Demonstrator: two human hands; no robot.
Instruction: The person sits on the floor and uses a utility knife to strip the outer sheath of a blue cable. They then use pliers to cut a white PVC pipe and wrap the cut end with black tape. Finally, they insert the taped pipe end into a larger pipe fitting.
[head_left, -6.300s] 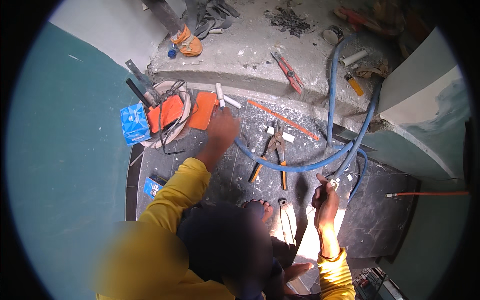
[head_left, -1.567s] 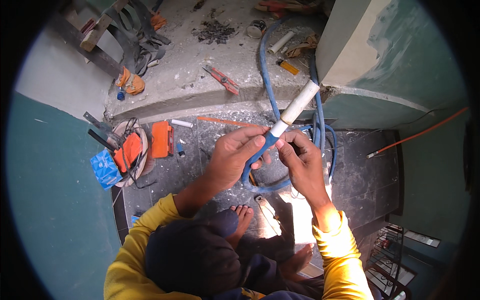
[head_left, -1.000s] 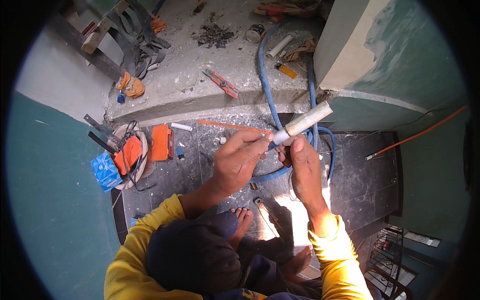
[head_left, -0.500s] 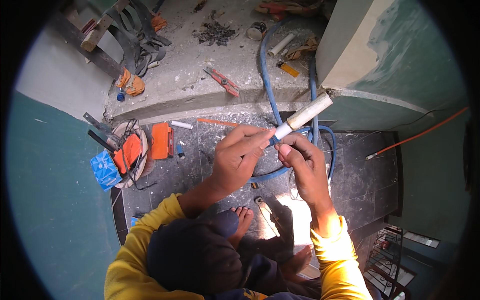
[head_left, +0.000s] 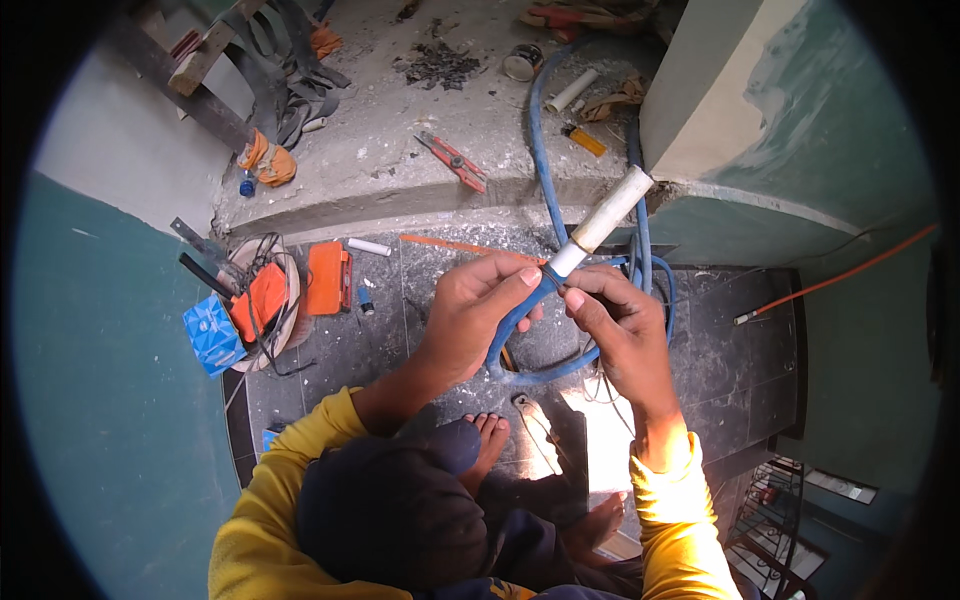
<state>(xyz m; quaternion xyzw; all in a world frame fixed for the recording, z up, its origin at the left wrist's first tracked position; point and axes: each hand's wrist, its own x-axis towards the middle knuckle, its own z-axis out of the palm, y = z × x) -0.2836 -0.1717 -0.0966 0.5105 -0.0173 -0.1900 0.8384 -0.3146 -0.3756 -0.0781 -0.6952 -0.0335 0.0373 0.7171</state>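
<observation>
And the white pipe [head_left: 612, 208] has swung a touch more upright since half a second ago, with the right hand [head_left: 628, 325] drifting out to the right and more of the blue hose [head_left: 512, 328] coming into sight. The hose's end sits over the pipe's narrower white part, held up between both hands above the tiles [head_left: 720, 350]. Danger here: a slack left grip could let the hose twist or creep off, and too hard a tug could make the thin strand [head_left: 556, 283] slide or snap. The left hand [head_left: 465, 310] is wrapped snugly round the hose; the right pinches the strand, thumb against forefinger.
</observation>
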